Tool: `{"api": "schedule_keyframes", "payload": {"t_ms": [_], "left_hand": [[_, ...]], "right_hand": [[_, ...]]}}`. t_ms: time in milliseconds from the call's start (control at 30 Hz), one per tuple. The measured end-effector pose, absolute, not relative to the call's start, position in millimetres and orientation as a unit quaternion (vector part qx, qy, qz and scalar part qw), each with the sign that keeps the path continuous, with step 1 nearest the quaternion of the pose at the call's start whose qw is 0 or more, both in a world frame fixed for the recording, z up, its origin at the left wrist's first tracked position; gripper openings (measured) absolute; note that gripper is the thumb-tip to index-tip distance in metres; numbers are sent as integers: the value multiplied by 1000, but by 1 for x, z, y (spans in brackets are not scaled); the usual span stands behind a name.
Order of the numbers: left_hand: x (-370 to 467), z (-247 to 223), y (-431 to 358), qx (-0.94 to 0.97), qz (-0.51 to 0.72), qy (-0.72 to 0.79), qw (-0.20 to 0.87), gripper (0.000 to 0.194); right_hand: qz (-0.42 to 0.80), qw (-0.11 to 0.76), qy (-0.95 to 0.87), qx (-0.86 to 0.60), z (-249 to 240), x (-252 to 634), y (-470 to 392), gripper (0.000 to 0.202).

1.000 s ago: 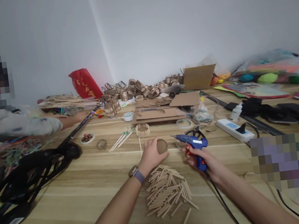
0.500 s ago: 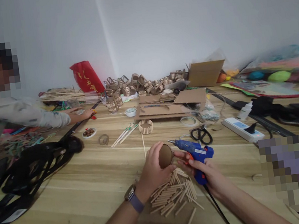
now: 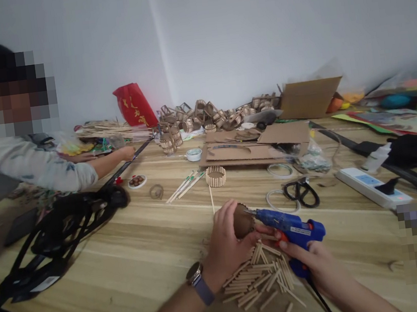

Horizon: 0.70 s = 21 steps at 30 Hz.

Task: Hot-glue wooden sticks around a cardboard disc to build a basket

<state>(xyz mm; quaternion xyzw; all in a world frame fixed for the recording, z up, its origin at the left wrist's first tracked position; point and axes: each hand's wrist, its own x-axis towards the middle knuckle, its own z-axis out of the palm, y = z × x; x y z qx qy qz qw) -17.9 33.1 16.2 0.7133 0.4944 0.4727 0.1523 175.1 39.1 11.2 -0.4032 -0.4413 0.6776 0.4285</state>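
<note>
My left hand is closed around a round brown cardboard piece, holding it tilted above the table. In my right hand is a blue hot glue gun with an orange trigger; its nozzle points left, at the rim of the cardboard piece. The right fingertips are close to that rim too, and whether they also pinch a small stick I cannot tell. Under both hands lies a loose pile of short wooden sticks. Beyond them stands a ring of upright sticks.
Scissors, a power strip and a glue bottle lie to the right. Cardboard sheets and several small stick baskets are at the back. On the left are a black strapped object and a co-worker's arm.
The view has shifted left. The glue gun's nozzle has come down to the cardboard rim, where there was a gap before. The co-worker leans further in.
</note>
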Motion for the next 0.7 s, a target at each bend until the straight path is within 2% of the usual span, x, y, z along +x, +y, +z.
{"api": "schedule_keyframes", "payload": {"t_ms": [333,500,700], "left_hand": [[-24,21,33,719,485,472,158,74],[-30,23,35,723,500,450,154,76],[-34,25,34,747,495,433,97,75]], "right_hand": [[666,454,-444,-392,31,174,38,30],[633,438,-490,-408,31,191,40,31],[620,414,-521,-416,25,202,38,38]]}}
